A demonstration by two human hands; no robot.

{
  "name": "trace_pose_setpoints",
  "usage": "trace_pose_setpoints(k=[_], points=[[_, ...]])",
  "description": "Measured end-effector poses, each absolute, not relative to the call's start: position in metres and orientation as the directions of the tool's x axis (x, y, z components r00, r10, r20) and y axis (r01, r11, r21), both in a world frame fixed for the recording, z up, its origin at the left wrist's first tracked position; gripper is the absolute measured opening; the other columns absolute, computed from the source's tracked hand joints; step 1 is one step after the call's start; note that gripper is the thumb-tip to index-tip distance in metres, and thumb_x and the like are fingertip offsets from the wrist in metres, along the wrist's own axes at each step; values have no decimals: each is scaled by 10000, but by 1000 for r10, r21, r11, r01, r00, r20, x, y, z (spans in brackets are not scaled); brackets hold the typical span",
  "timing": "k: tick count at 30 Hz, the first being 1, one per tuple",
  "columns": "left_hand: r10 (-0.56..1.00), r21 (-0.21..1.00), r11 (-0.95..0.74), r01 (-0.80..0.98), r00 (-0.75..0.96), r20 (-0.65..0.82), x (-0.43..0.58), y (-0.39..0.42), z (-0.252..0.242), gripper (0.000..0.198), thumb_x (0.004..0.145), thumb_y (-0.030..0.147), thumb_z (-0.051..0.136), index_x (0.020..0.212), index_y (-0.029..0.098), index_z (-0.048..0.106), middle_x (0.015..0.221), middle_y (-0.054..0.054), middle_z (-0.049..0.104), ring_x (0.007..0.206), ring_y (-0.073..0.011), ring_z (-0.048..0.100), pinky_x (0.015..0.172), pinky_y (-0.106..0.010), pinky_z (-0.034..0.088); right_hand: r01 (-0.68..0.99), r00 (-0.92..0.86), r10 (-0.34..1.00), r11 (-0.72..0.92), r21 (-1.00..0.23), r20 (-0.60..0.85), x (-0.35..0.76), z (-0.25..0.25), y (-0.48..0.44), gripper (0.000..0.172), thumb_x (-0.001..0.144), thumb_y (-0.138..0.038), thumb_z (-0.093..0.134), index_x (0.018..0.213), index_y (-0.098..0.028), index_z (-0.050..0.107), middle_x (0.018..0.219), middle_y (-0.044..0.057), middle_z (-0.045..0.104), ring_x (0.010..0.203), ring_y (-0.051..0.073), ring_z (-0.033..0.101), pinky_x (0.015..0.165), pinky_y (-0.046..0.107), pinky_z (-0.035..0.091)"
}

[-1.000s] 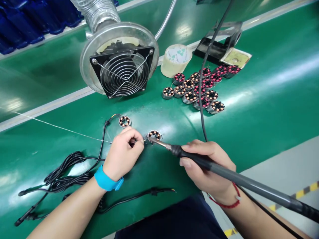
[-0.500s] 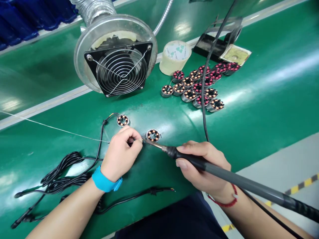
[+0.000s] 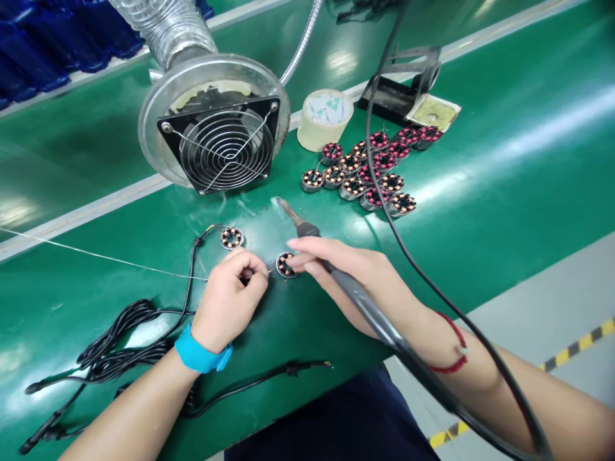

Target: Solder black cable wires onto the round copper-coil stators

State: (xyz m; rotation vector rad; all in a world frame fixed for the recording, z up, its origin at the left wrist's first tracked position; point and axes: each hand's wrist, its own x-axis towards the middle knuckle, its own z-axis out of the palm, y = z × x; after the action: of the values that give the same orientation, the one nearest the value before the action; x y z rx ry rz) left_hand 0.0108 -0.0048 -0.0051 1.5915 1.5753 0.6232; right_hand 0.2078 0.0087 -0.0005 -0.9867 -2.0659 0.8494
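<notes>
My left hand (image 3: pixel 236 288), with a blue wristband, is closed in a pinch on a thin solder wire (image 3: pixel 120 261) that comes in from the left. Fine wire ends poke out at its fingertips; the rest of what it grips is hidden. In my right hand (image 3: pixel 346 269) is a soldering iron (image 3: pixel 358 291), its tip raised off to the upper left. Fingertips of that hand touch or overlap a small motor stator (image 3: pixel 284 267) with copper coils. Another stator (image 3: pixel 232 237), joined to a black cable (image 3: pixel 191 282), lies just above my left hand.
A fume extractor fan (image 3: pixel 225 147) stands at the back left. Behind to the right are several stators (image 3: pixel 354 187), a tape roll (image 3: pixel 321 128) and an iron stand with a sponge (image 3: pixel 435 114). Coiled black cables (image 3: pixel 120 339) lie at left, and the iron's cord (image 3: pixel 418 250) crosses the bench.
The soldering iron's tip has lifted away from my left fingertips and swung up. My right hand has moved left, its fingers now at the stator. My left hand keeps its pinch.
</notes>
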Motion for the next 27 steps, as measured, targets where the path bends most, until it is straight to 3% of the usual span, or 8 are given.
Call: trace_pose_setpoints(k=[4, 10, 20, 27], points=[[979, 809, 87, 582, 102, -179, 11, -5, -5, 137, 792, 157, 488, 674, 186, 552, 712, 16, 536, 684, -130, 499, 640, -273, 385, 394, -603, 755, 563, -726, 258, 198, -2, 22, 361, 896, -114, 507, 1230, -252, 504, 1102, 42, 671, 993, 204, 627, 887, 382, 512], [977, 814, 97, 573, 100, -187, 11, -6, -5, 132, 779, 137, 489, 672, 183, 550, 704, 21, 527, 657, -121, 492, 621, -266, 386, 360, -578, 758, 569, -740, 301, 184, -23, 24, 433, 835, -42, 482, 1219, -239, 444, 946, 26, 636, 901, 206, 555, 859, 391, 472], [978, 846, 99, 524, 106, -181, 7, -6, -5, 141, 811, 187, 494, 685, 186, 557, 737, 5, 553, 731, -140, 532, 656, -270, 407, 352, -520, 766, 595, -723, 378, 182, -30, 21, 404, 837, -66, 470, 1210, -223, 452, 849, 17, 627, 815, 197, 547, 791, 362, 461], [983, 882, 92, 462, 102, -155, 4, -9, -5, 107, 835, 174, 492, 741, 194, 537, 725, 15, 525, 671, -127, 496, 629, -266, 411, 354, -542, 740, 631, -690, 399, 179, -31, 16, 354, 873, -92, 473, 1200, -226, 455, 875, 27, 661, 835, 207, 554, 775, 369, 438]])
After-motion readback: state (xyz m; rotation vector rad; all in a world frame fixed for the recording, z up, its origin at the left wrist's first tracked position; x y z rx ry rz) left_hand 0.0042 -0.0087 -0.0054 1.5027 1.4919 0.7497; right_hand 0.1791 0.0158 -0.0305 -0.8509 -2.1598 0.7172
